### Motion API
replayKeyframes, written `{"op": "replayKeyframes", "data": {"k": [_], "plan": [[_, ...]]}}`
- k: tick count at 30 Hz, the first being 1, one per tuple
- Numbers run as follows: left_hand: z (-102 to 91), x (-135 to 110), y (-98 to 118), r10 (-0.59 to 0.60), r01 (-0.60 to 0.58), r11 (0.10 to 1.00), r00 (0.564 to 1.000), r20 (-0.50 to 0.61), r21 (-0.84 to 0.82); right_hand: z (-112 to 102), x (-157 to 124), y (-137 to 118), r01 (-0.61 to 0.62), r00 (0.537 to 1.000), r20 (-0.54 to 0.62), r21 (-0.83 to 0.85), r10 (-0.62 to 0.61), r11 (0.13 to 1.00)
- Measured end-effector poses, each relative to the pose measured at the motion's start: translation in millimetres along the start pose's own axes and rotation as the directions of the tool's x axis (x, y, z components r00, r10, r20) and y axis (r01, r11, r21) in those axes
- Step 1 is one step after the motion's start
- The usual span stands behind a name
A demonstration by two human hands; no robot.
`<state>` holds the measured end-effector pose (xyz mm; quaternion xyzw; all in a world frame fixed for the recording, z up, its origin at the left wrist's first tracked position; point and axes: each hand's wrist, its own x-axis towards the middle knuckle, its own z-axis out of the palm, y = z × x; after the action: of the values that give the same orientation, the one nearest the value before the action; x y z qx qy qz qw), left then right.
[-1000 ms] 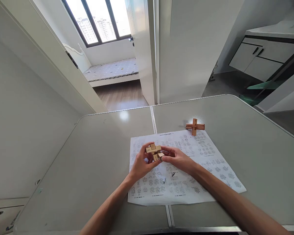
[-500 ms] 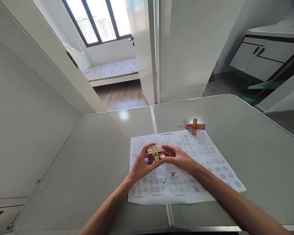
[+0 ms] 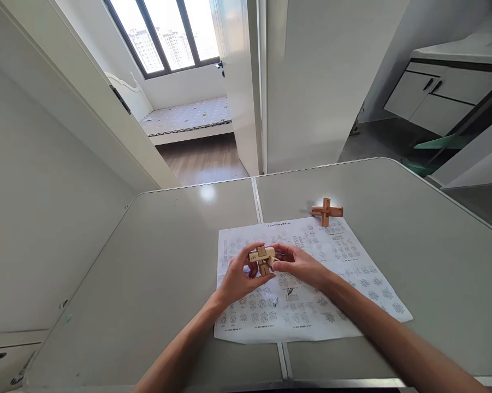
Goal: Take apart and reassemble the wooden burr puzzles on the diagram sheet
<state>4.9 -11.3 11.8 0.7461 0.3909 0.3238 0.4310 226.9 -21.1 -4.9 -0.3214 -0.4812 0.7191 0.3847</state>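
Over the printed sheet, a pale wooden interlocking puzzle [image 3: 262, 254] made of notched blocks is held between both hands. My left hand [image 3: 241, 275] grips it from the left, index finger on top and thumb below. From the right, my right hand [image 3: 297, 262] pinches a block at the puzzle's right side between thumb and fingers. Parts of the fingers behind the puzzle are hidden. Beneath lies a white paper sheet [image 3: 254, 327] covered in small line drawings and text. A reddish-brown wooden cross puzzle [image 3: 326, 211] rests at the sheet's far right edge.
The grey-green table [image 3: 155, 284] has a metal seam down its middle and a rounded far edge. Beyond it stand an open door [image 3: 239, 82], a bed [image 3: 188, 114] and a white cabinet [image 3: 442, 90] at the right.
The pale puzzle has tilted slightly and shifted a little to the right and toward me. Its right-hand block sits at a different angle under my right thumb. The brown cross has stayed put.
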Motion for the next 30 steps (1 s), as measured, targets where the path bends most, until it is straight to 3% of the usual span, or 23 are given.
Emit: {"op": "replayKeyframes", "data": {"k": [13, 20, 30], "plan": [[-1.8, -0.2, 2.9, 0.039, -0.043, 0.998, 0.996, 0.079, 0.046, -4.6, -3.4, -6.6, -0.052, 0.997, 0.053, -0.046, 0.055, 0.998], [-2.0, -0.5, 0.8, 0.129, -0.156, 0.981, 0.969, 0.210, 0.117, -2.5, -6.1, -15.3, -0.060, 0.987, 0.143, -0.112, 0.076, 0.992], [0.5, -1.0, -3.9, 0.203, -0.232, 0.931, 0.971, 0.129, 0.282, 3.0, -5.0, -11.3, 0.000, 0.993, 0.116, -0.099, 0.012, 0.995]]}}
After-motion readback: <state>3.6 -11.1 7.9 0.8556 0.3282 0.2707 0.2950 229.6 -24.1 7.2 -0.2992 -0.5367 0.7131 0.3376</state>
